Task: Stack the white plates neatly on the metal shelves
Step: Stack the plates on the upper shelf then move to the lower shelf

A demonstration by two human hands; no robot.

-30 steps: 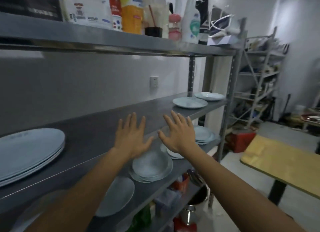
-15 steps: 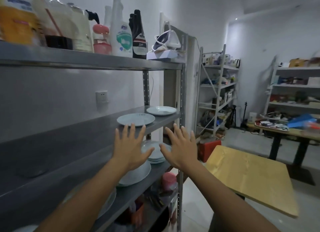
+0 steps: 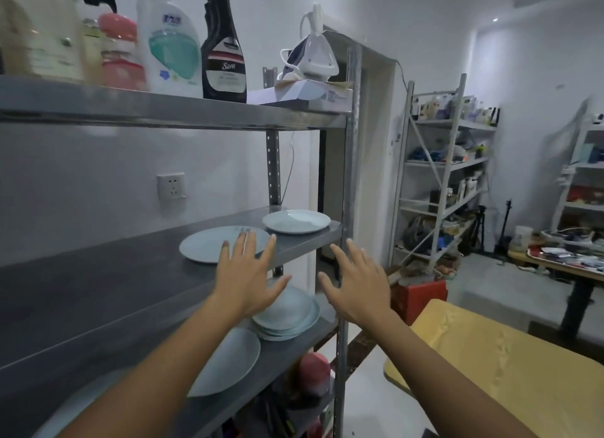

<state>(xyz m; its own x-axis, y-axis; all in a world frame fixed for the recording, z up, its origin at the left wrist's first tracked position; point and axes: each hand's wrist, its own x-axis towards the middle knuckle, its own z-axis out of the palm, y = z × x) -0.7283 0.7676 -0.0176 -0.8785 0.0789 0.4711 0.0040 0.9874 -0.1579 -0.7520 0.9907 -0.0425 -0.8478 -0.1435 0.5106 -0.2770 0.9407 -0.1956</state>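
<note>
White walls close in a cluttered storeroom, and a metal shelving unit [image 3: 170,293] fills my left side. On its middle shelf two white plates lie flat, rims up: the nearer plate [image 3: 209,245] sits just left of the far plate [image 3: 295,221], which rests by the shelf's right end, close to the corner post [image 3: 348,208]. Both look round, so neither has a clear long axis. One shelf lower, a short stack of plates [image 3: 289,313] sits near the right end, and a single plate [image 3: 228,360] lies beside it towards me, also flat.

My left hand [image 3: 246,280] is spread open, palm down, fingers pointing away from me; it holds nothing and covers the near edge of the nearer plate and part of the stack, though I cannot tell whether it touches either. My right hand [image 3: 358,285] is likewise open and empty, out past the corner post in the air.

Bottles [image 3: 224,55] stand on the top shelf, the leftmost ones blurred. My forearms hide much of the lower shelf. A yellow table [image 3: 510,365] is cut off at the lower right.
</note>
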